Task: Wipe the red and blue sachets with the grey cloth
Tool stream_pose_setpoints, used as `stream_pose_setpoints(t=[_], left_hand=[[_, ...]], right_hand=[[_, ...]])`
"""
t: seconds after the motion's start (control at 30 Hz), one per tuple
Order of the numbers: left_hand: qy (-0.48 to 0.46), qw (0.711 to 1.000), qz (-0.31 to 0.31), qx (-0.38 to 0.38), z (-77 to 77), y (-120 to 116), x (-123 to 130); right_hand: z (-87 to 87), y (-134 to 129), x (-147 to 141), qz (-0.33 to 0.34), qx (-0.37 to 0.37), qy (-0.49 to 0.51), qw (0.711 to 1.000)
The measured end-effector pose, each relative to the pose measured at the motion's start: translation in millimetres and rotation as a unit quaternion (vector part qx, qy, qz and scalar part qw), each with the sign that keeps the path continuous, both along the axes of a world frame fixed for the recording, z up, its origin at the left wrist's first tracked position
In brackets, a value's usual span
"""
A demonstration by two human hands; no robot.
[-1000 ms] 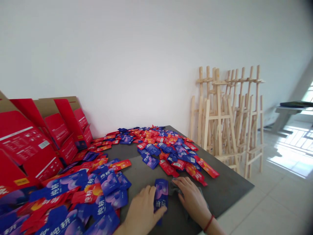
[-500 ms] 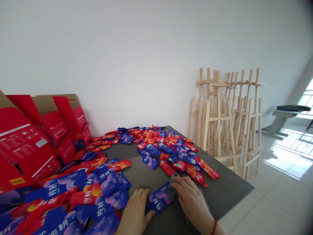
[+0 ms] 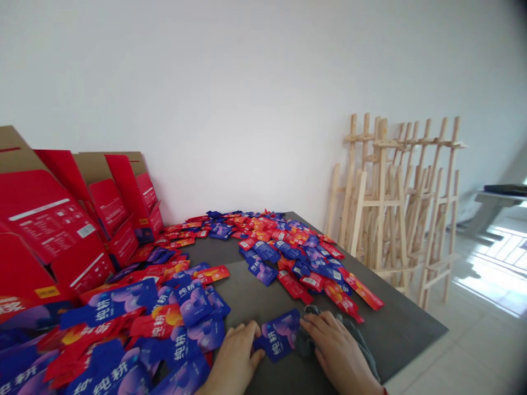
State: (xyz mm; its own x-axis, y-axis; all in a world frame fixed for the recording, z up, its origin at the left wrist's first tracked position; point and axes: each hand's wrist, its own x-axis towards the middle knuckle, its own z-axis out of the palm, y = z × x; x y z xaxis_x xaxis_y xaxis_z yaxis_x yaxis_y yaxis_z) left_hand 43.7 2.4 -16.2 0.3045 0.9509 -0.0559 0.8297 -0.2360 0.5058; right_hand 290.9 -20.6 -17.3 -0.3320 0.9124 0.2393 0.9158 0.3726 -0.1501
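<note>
A blue packet [image 3: 279,336] with purple fruit print and white lettering lies on the dark table top between my two hands. The thumb and fingers of my left hand [image 3: 241,351] pinch its left end. My right hand [image 3: 335,345] is closed over a grey cloth [image 3: 305,343] at the packet's right end, and the cloth's tail trails out behind that hand. Left of my left hand spreads a heap of blue and red packets [image 3: 193,304]. Beyond my hands is a second pile of red and blue packets [image 3: 304,258].
Red cardboard boxes [image 3: 61,219] with raised flaps stand at the left behind the near heap. A white wall [image 3: 230,109] rises behind the table [image 3: 411,323]. Wooden easels [image 3: 382,208] lean together past the table's right edge. A grey stand [image 3: 494,214] is farther right.
The view has turned slightly left, so the scene sits farther right. The packet is turned a little between my hands, and the cloth has moved off its right part to the edge.
</note>
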Motion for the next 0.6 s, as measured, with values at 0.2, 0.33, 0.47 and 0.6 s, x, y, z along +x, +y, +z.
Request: stream_pose_setpoints(t=[0.2, 0.33, 0.47, 0.6], left_hand=[[-0.007, 1.0, -0.012, 0.016, -5.7, -0.9, -0.9], [-0.002, 1.0, -0.02, 0.017, -6.5, 0.2, -1.8], [-0.003, 1.0, -0.025, 0.016, -6.1, 1.4, -1.8], [0.005, 1.0, -0.022, 0.014, -6.9, 1.2, -1.5]], right_hand=[[12.3, 3.6, -31.3, 0.053, 0.022, 0.046, 0.997], [11.4, 8.8, -65.9, 0.146, 0.012, 0.029, 0.989], [7.0, 17.8, -59.6, 0.115, 0.004, 0.02, 0.993], [4.0, 19.1, -27.8, 0.052, 0.0, 0.025, 0.998]])
